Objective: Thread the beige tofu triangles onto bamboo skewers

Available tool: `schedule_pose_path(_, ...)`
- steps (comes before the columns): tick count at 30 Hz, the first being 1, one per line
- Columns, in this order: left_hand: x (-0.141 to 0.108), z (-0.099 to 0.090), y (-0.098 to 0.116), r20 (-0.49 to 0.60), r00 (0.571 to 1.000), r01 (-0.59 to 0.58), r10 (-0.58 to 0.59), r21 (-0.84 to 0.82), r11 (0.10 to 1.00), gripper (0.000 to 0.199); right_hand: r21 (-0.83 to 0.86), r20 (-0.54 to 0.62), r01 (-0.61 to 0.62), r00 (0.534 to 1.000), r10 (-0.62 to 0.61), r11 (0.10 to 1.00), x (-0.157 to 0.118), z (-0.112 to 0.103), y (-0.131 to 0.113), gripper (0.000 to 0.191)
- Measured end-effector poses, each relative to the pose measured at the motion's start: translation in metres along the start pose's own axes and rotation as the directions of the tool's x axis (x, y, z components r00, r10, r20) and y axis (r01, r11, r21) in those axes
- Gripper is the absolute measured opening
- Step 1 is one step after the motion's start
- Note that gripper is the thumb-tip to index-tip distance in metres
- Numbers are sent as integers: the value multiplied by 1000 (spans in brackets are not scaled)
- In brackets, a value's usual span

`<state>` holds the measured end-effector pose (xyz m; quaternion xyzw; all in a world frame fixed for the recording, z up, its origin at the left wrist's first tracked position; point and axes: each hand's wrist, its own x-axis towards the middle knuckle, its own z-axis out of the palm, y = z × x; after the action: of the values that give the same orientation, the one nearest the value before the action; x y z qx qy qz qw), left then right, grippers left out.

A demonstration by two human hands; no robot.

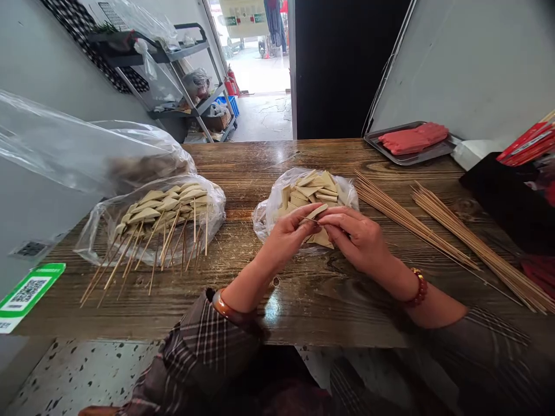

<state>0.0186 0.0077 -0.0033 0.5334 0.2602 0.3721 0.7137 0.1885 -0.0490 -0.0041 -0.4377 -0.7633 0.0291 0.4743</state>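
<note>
Both hands meet at the near edge of a plastic bag (277,196) heaped with flat beige pieces (309,188). My left hand (284,234) pinches one beige piece (317,212), which tilts up between the hands. A thin skewer lies against that piece, its end held in the closed fingers of my right hand (358,234). To the left, an open bag (217,199) holds several skewered beige pieces (162,202), their sticks (173,237) pointing towards me. Two bundles of bare skewers (416,228) lie to the right.
A dark tray (405,160) with red pieces (414,138) sits at the back right of the wooden table (243,271). A black box (498,202) stands at the right edge. A green QR card (30,294) is at the left; a shelf cart (186,55) stands behind.
</note>
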Motion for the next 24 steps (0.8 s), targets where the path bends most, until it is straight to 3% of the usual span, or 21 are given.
schedule_pose_path(4, 1, -2, 2, 4, 995, -99, 101, 261, 960, 38, 7, 10, 4, 1000, -4, 1000, 1, -1, -1, 17)
schedule_pose_path(8, 1, -1, 8, 0, 956, -246, 295, 551, 797, 23, 3, 28, 8, 1000, -8, 1000, -1, 0, 1, 19)
schedule_pose_path(10, 2, -2, 9, -30, 933, -258, 357, 637, 726, 21, -1, 35, 10, 999, -10, 1000, -2, 0, 1, 20)
schedule_pose_path(12, 2, -2, 8, -46, 931, -246, 362, 653, 716, 19, -1, 42, 18, 999, -18, 1000, -2, 0, 0, 21)
schedule_pose_path(15, 4, -5, 5, -81, 967, -166, 243, 526, 834, 12, -27, -4, -2, 1000, 2, 1000, 0, -3, 0, 20)
schedule_pose_path(18, 5, -8, 4, -188, 979, -35, 76, 214, 976, 10, -105, -124, -72, 991, 59, 992, 2, -8, 3, 17)
schedule_pose_path(21, 6, -11, 4, -264, 964, 7, -25, -68, 998, 19, -140, -162, -123, 982, 100, 982, 2, -12, 6, 16)
schedule_pose_path(24, 7, -14, 6, -272, 958, 31, -88, -209, 977, 26, -173, -82, -116, 991, 104, 978, 0, -13, 5, 16)
